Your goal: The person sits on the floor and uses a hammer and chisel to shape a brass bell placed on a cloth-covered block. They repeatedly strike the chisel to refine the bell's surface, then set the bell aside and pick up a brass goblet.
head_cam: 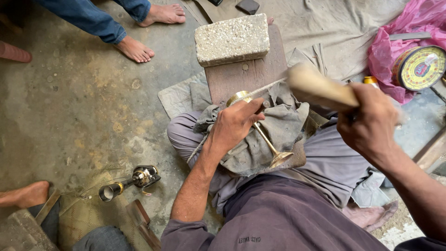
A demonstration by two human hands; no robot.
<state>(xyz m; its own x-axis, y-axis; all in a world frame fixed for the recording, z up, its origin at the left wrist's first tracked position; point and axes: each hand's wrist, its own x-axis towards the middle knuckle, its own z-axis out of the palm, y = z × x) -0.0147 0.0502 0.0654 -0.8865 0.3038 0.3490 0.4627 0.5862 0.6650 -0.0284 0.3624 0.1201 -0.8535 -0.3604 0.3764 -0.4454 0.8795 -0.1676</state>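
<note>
Goblet (265, 132): left hand (234, 123) fingers clamp it on rag.
Mallet (320, 88): right hand (369, 123) fingers clenched.
Risk: mis-hit could strike those fingers.

Left hand (234, 124): forearm extended forward, wrist bent down, fingers curled shut, pressing at the near end of the wooden plank (251, 74). Right hand (369, 122): raised right of the plank, fist closed, forearm angled in from lower right.

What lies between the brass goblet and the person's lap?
In the head view, a crumpled grey cloth lies between the brass goblet and the lap; the left hand holds the goblet down on it.
</note>
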